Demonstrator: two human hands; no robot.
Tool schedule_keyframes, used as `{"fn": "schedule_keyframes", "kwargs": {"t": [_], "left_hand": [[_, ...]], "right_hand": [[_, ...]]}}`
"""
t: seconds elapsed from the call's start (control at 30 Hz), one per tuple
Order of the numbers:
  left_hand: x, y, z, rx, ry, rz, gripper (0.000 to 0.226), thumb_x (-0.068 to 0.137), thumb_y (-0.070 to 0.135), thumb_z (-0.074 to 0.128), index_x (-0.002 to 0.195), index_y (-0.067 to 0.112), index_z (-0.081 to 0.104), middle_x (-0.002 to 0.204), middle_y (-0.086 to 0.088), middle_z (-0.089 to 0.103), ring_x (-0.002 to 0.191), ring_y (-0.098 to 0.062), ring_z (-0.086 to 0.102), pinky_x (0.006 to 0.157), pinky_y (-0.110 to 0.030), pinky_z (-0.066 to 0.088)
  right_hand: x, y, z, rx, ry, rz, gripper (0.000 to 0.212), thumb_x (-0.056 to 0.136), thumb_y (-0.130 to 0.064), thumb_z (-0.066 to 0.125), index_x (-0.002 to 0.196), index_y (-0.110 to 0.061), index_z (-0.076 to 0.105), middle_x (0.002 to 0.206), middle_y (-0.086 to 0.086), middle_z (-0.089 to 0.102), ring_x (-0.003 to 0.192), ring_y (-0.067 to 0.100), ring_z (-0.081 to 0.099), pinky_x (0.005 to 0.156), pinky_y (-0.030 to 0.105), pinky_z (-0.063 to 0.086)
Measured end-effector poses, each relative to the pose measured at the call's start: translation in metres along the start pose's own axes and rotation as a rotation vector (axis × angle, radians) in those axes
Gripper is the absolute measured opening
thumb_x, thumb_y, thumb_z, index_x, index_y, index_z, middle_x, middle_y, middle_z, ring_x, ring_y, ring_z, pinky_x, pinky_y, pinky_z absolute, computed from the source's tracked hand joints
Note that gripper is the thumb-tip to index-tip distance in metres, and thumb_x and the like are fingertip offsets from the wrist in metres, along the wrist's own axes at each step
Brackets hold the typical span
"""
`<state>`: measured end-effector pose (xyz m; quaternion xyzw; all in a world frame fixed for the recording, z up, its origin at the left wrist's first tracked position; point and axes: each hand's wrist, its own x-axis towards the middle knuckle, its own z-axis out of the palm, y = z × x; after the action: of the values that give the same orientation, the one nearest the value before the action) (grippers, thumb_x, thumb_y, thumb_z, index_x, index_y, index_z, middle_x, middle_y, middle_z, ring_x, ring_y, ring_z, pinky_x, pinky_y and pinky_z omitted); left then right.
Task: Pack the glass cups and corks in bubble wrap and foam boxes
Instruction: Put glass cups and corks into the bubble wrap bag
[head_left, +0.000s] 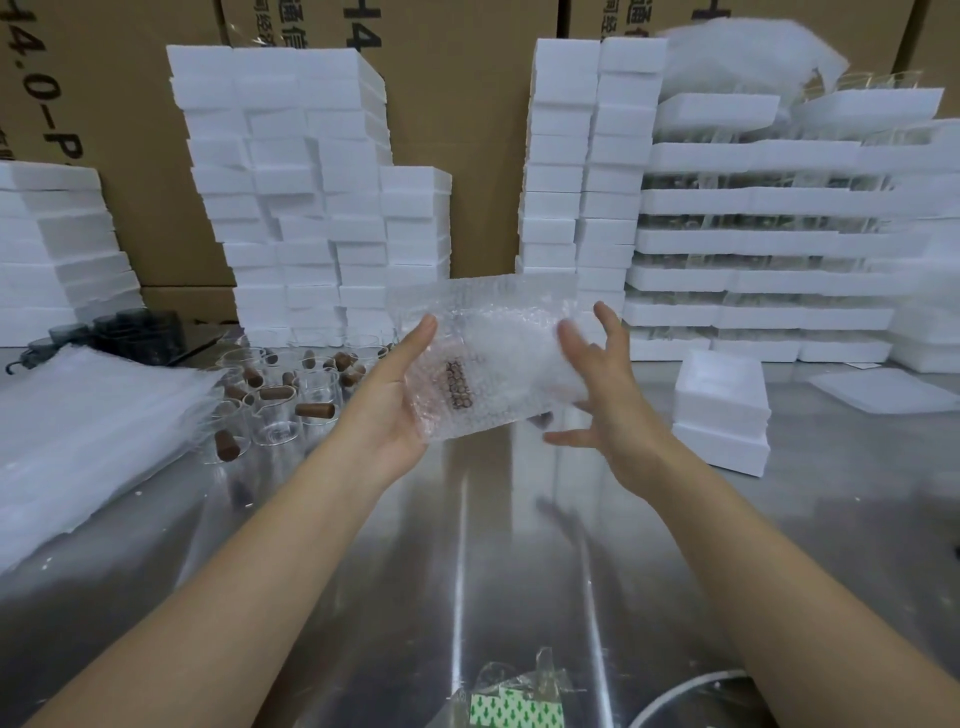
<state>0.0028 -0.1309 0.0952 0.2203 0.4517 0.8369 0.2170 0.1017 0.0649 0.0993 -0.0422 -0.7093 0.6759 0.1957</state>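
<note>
Well, from my end the steel table fills the near view, with stacks of foam boxes walled up along the far side and a pile of bubble-wrap sheets at the left. I judge this is the wrapping step: a bubble wrap pouch hangs above the table's middle, between both hands. My left hand grasps its left edge, thumb up the front, fingers hidden behind. My right hand is spread and released, fingertips just meeting the right end. A brown cork shows through the wrap beside the left palm; whether a glass sits inside too I cannot tell. Next I would need to fold the loose end shut and carry it to the small foam box at the right. Bare glass cups and loose corks stand at the left.
</note>
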Motion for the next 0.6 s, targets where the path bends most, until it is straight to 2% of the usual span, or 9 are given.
{"fn": "schedule_keyframes", "kwargs": {"t": [0.07,0.13,0.2,0.27,0.3,0.37,0.47,0.5,0.6], "left_hand": [[0.000,-0.001,0.000,0.060,-0.032,-0.024,0.055,0.102,0.046,0.068,0.147,0.015,0.064,0.144,-0.013,0.068,0.134,-0.033,0.065,0.116,-0.053,0.047],[0.000,-0.001,0.000,0.152,-0.071,-0.052,0.054,0.101,0.045,0.069,0.144,0.012,0.066,0.143,-0.014,0.069,0.134,-0.035,0.065,0.116,-0.051,0.047],[0.000,-0.002,0.000,0.230,-0.060,-0.053,0.052,0.097,0.044,0.074,0.135,0.008,0.072,0.139,-0.014,0.072,0.133,-0.037,0.065,0.117,-0.053,0.047],[0.001,-0.003,0.000,0.269,-0.034,-0.061,0.056,0.091,0.044,0.082,0.134,0.011,0.073,0.137,-0.012,0.073,0.132,-0.036,0.066,0.122,-0.057,0.041],[0.001,-0.004,0.000,0.292,-0.021,-0.068,0.058,0.087,0.046,0.085,0.135,0.015,0.073,0.136,-0.010,0.073,0.132,-0.035,0.066,0.123,-0.058,0.039],[0.000,-0.005,0.000,0.333,-0.016,-0.080,0.057,0.081,0.050,0.088,0.129,0.020,0.078,0.130,-0.005,0.077,0.124,-0.032,0.070,0.118,-0.055,0.047],[-0.001,-0.005,0.002,0.361,-0.021,-0.084,0.041,0.072,0.054,0.091,0.106,0.032,0.086,0.101,0.002,0.081,0.083,-0.018,0.074,0.086,-0.039,0.057],[-0.001,-0.005,0.002,0.359,-0.022,-0.082,0.037,0.072,0.053,0.092,0.103,0.034,0.086,0.099,0.002,0.081,0.077,-0.015,0.074,0.084,-0.038,0.057],[0.000,-0.004,0.003,0.329,-0.006,-0.084,0.041,0.076,0.045,0.095,0.109,0.023,0.084,0.113,-0.006,0.081,0.092,-0.022,0.079,0.092,-0.044,0.061]], "right_hand": [[0.001,0.003,0.002,-0.007,-0.013,0.001,0.102,0.062,-0.069,0.090,0.135,-0.082,0.019,0.148,-0.015,0.042,0.108,0.017,0.066,0.068,0.039,0.064],[0.006,0.008,0.001,-0.020,0.037,-0.025,0.100,0.072,-0.047,0.093,0.142,-0.072,0.026,0.124,-0.009,0.066,0.079,0.015,0.068,0.054,0.029,0.055],[0.009,0.009,-0.005,0.100,0.045,-0.019,0.080,0.084,-0.027,0.087,0.144,-0.056,0.043,0.101,-0.001,0.074,0.058,0.016,0.052,0.046,0.026,0.043],[0.010,0.004,-0.011,0.240,0.026,0.009,0.039,0.092,-0.012,0.077,0.125,-0.032,0.070,0.088,0.006,0.070,0.049,0.013,0.045,0.043,0.023,0.040],[0.010,0.002,-0.013,0.291,0.012,0.021,0.021,0.094,-0.007,0.073,0.109,-0.022,0.076,0.085,0.007,0.071,0.049,0.011,0.050,0.043,0.021,0.042],[0.009,-0.001,-0.013,0.373,-0.002,0.037,0.015,0.095,-0.001,0.067,0.092,-0.013,0.074,0.082,0.004,0.074,0.058,0.011,0.066,0.048,0.020,0.051],[0.008,-0.003,-0.013,0.552,0.018,0.074,0.012,0.093,0.006,0.060,0.094,-0.001,0.069,0.087,0.007,0.077,0.082,0.021,0.079,0.062,0.022,0.061],[0.008,-0.003,-0.013,0.612,0.012,0.081,0.011,0.092,0.008,0.058,0.094,0.002,0.067,0.090,0.010,0.077,0.087,0.025,0.080,0.066,0.024,0.062],[0.009,-0.004,-0.013,0.696,-0.015,0.051,0.011,0.092,0.007,0.056,0.090,0.002,0.066,0.096,0.015,0.073,0.093,0.030,0.078,0.078,0.030,0.064]]}}
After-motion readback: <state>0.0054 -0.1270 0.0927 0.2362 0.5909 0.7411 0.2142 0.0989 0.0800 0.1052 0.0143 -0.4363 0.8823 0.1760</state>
